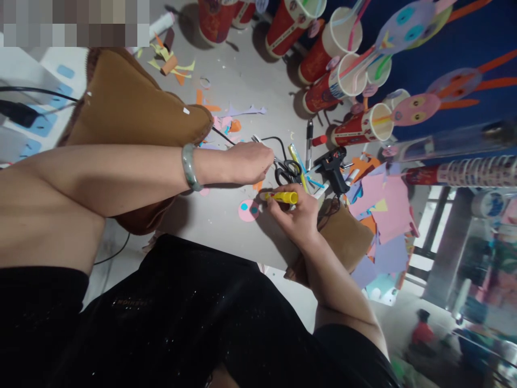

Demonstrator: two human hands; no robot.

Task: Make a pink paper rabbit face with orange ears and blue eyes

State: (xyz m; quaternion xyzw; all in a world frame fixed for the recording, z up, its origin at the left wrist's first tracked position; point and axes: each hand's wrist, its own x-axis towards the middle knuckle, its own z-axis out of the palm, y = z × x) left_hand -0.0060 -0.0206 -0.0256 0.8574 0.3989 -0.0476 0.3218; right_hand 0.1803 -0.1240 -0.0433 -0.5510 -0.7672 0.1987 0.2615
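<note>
My right hand (298,213) is closed around a yellow marker (286,198), whose pale end points left toward a small pink paper disc (247,210) with two blue dots. The disc lies flat on the table, apart from the marker. My left hand (252,161), with a green bangle on its wrist, is curled above the table just beyond the disc. Its fingertips are turned away, so whatever they may hold is hidden. Black-handled scissors (288,172) lie beside my left hand, with their blades partly behind it.
A black glue gun (336,168) and a black pen (309,143) lie to the right. Red paper cups (283,35) line the far side, several with paper faces on straws. Paper scraps (172,62), pink sheets (390,199) and a brown cushion (133,102) surround the work area.
</note>
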